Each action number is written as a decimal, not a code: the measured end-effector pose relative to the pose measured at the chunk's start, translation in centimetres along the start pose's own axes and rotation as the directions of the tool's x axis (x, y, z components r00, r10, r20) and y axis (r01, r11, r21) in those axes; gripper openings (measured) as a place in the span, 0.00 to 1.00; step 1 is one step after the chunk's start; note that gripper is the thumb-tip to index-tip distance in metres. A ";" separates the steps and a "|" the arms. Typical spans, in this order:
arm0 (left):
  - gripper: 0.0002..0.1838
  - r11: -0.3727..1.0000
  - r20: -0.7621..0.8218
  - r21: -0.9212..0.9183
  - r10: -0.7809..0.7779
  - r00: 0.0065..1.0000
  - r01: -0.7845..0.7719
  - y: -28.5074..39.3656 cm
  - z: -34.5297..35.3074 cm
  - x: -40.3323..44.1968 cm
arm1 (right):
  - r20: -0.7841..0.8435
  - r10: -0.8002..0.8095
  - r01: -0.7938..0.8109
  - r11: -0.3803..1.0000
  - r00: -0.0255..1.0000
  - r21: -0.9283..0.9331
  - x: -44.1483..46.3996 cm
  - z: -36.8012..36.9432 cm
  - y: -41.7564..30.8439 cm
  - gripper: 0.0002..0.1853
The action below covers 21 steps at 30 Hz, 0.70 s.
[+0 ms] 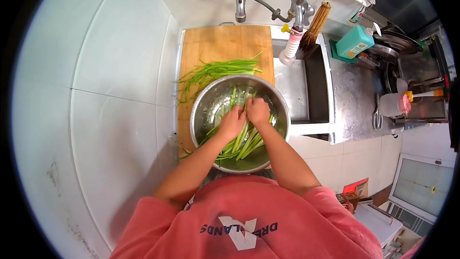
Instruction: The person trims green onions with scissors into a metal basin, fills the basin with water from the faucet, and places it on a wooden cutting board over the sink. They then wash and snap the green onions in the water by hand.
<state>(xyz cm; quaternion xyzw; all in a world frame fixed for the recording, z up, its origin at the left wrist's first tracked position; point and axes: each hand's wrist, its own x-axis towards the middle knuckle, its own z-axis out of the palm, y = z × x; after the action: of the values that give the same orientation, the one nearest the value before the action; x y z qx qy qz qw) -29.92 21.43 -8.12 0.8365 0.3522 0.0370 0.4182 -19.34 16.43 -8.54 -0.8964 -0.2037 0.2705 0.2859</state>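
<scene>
A large steel bowl [201, 135] holds water and long, thin green vegetable stalks [247, 146]. Both hands are inside it, close together above the stalks. My left hand [233, 122] has its fingers closed on pale-ended stalks. Beside it, my right hand [258, 111] is closed on the same small bunch near its pale ends; the fingertips are partly hidden. Behind the bowl, a pile of green stalks [225, 68] lies across a wooden cutting board [225, 41], their thin tips pointing left.
Right of the board is a steel sink [292, 88] under a tap [298, 9]. Another tap [240, 2] hangs over the board. A bamboo brush [316, 25] hangs on a hook. On the right counter stand a green pump bottle [355, 41] and scissors [377, 117]. A tiled wall [115, 67] borders the left.
</scene>
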 end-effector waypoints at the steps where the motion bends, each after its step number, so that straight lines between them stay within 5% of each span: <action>1: 0.13 0.999 -0.018 -0.032 -0.022 1.000 0.021 -0.8 0.7 0.6 | -0.011 0.048 -0.049 0.998 0.999 -0.042 -0.3 0.0 -0.2 0.18; 7: 0.12 0.958 0.097 -0.207 -0.182 0.978 0.199 -2.0 0.4 2.2 | -0.027 -0.035 0.033 0.997 0.999 -0.067 1.2 -0.3 0.2 0.13; 9: 0.12 0.990 0.069 0.082 -0.118 0.991 0.112 -0.5 -0.7 2.7 | -0.048 -0.089 0.087 0.995 0.995 -0.042 1.1 -0.8 0.1 0.12; 11: 0.10 1.000 -0.064 0.009 -0.020 0.998 0.021 -1.2 0.4 3.5 | 0.349 -0.007 -0.081 0.969 0.937 0.235 1.3 -2.0 0.2 0.11; 14: 0.09 0.998 -0.071 0.020 -0.061 0.996 0.063 -0.1 0.3 4.5 | 0.407 0.045 -0.249 0.850 0.912 0.464 1.6 -2.4 0.8 0.10; 17: 0.10 0.968 -0.071 0.224 -0.097 0.993 0.111 0.2 0.3 4.8 | 0.209 0.106 -0.192 0.873 0.972 0.449 0.9 -1.5 0.9 0.12; 21: 0.10 0.971 0.005 0.221 -0.099 0.995 0.096 0.1 0.5 5.0 | 0.289 0.123 -0.259 0.825 0.950 0.502 1.1 -1.6 1.0 0.14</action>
<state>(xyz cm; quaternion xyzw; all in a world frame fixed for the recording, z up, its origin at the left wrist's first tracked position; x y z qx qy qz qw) -25.96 24.11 -9.52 0.8596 0.3916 -0.0294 0.3269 -17.33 15.65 -8.49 -0.7572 -0.0625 0.4517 0.4677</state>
